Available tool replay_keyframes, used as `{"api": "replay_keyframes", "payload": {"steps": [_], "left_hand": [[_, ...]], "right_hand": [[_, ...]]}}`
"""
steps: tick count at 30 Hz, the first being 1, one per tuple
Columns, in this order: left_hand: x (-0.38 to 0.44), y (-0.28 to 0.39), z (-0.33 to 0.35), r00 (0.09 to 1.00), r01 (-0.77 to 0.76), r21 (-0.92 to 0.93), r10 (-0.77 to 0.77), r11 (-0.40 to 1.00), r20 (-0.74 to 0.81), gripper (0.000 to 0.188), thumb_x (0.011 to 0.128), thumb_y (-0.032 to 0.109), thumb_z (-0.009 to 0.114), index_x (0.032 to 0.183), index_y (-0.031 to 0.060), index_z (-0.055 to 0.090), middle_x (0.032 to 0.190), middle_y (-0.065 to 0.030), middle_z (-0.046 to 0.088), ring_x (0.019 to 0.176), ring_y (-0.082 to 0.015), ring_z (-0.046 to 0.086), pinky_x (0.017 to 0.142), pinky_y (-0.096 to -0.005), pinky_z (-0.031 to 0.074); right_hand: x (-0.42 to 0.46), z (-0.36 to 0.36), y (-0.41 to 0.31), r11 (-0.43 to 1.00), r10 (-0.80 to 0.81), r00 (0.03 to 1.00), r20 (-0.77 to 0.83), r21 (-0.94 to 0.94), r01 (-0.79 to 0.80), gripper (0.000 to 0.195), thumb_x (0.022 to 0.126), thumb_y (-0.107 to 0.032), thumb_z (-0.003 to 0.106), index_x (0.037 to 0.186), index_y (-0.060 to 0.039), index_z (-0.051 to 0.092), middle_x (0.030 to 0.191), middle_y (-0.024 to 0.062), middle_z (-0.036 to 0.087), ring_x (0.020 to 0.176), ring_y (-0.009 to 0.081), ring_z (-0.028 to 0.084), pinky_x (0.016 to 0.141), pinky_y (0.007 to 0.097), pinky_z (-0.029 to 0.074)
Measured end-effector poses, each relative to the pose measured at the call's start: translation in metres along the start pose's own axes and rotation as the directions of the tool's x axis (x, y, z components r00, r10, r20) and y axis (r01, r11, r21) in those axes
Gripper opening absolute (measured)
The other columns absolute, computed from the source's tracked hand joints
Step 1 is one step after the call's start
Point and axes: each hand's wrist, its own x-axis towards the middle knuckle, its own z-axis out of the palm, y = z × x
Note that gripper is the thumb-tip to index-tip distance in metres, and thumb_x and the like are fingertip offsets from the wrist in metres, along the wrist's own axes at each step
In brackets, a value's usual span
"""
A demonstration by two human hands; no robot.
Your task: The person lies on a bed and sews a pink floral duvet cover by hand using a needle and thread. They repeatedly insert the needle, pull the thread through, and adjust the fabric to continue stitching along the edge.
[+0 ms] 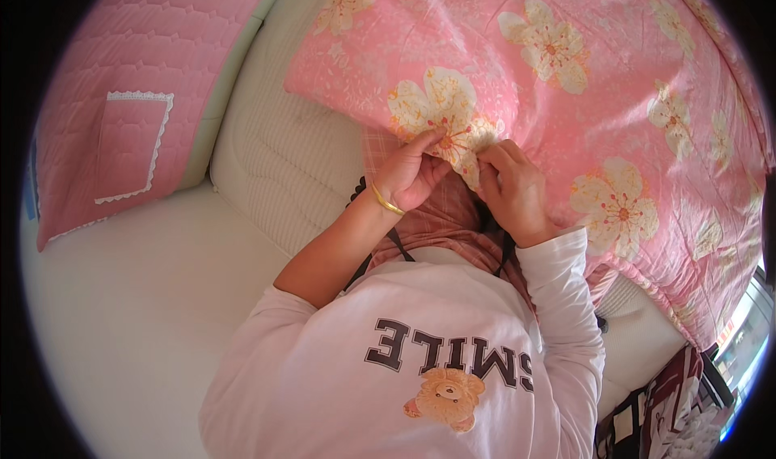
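A pink quilt or duvet cover (545,131) printed with large cream flowers spreads before me and across my lap. My left hand (415,171) pinches its near edge, thumb on top and the other fingers curled beneath. A gold bangle (387,199) circles that wrist. Close by on the right, my right hand (512,183) grips the same edge between thumb and fingers. A short fold of flowered fabric stretches between the two hands. What lies under the cloth is hidden.
A pale ribbed mattress (303,168) lies beneath me. A pink quilted bedside cover (157,83) with white lace trim stands at the upper left, beside a plain white surface (151,289). Dark red patterned fabric (670,392) and other items sit at the lower right.
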Motion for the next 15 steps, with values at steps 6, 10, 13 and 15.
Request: {"api": "replay_keyframes", "payload": {"steps": [6,10,13,15], "left_hand": [[0.004,-0.001,-0.005,0.999,-0.004,-0.072,0.007,0.997,0.044,0.030,0.091,0.011,0.065,0.120,0.0057,0.058,0.111,-0.0052,0.067,0.102,-0.0144,0.064,0.089,-0.0281,0.055],[0.005,-0.003,0.004,0.999,-0.019,-0.068,0.022,0.997,0.041,0.025,0.092,0.011,0.064,0.116,0.0044,0.060,0.109,-0.0062,0.068,0.098,-0.0140,0.066,0.085,-0.0271,0.056],[0.005,-0.002,0.003,0.998,-0.021,-0.061,0.025,0.998,0.066,0.023,0.093,0.012,0.062,0.115,0.0030,0.060,0.108,-0.0070,0.068,0.098,-0.0140,0.066,0.083,-0.0262,0.057],[0.005,0.000,-0.001,0.994,-0.007,-0.056,0.013,0.998,0.110,0.028,0.093,0.011,0.061,0.120,0.0031,0.057,0.111,-0.0076,0.067,0.101,-0.0151,0.065,0.086,-0.0279,0.056]], "right_hand": [[0.001,0.012,0.004,0.998,0.031,0.996,-0.084,0.058,-0.026,0.001,0.086,-0.005,0.059,0.087,-0.0059,0.060,0.079,0.0129,0.060,0.071,0.0352,0.060,0.060,0.0415,0.048],[0.000,0.016,0.013,0.992,-0.062,0.991,-0.121,0.103,0.074,0.004,0.085,-0.001,0.060,0.088,-0.0041,0.060,0.077,0.0138,0.059,0.069,0.0353,0.060,0.059,0.0415,0.047],[0.000,0.016,0.013,0.984,-0.090,0.988,-0.125,0.142,0.108,0.007,0.084,0.001,0.060,0.090,-0.0030,0.060,0.077,0.0148,0.059,0.067,0.0350,0.059,0.058,0.0407,0.047],[0.000,0.017,0.013,0.980,-0.085,0.988,-0.131,0.169,0.107,0.009,0.085,0.002,0.060,0.093,-0.0027,0.060,0.077,0.0152,0.059,0.066,0.0343,0.059,0.057,0.0397,0.047]]}}
